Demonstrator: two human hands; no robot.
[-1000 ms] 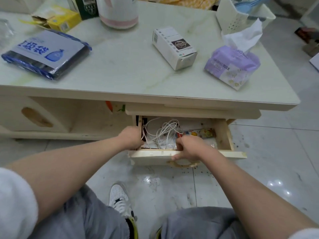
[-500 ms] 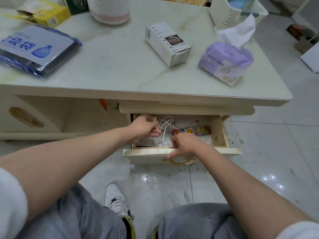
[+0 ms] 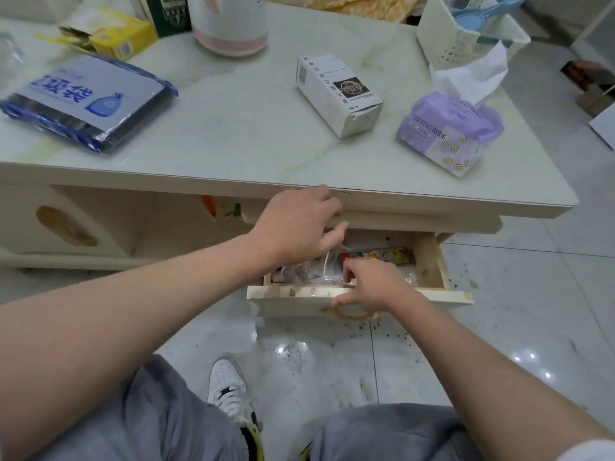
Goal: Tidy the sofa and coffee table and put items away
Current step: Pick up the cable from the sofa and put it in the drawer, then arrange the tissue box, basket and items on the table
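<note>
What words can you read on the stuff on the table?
"PRINTING TISSUE": purple tissue pack.
"垃圾袋": blue bag pack.
"Su", cut off: white and pink jug.
White box: print too small.
Yellow box, dark green box: blurred.

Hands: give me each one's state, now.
Left hand: pinching the white cable over the drawer.
Right hand: gripping the drawer's front edge.
</note>
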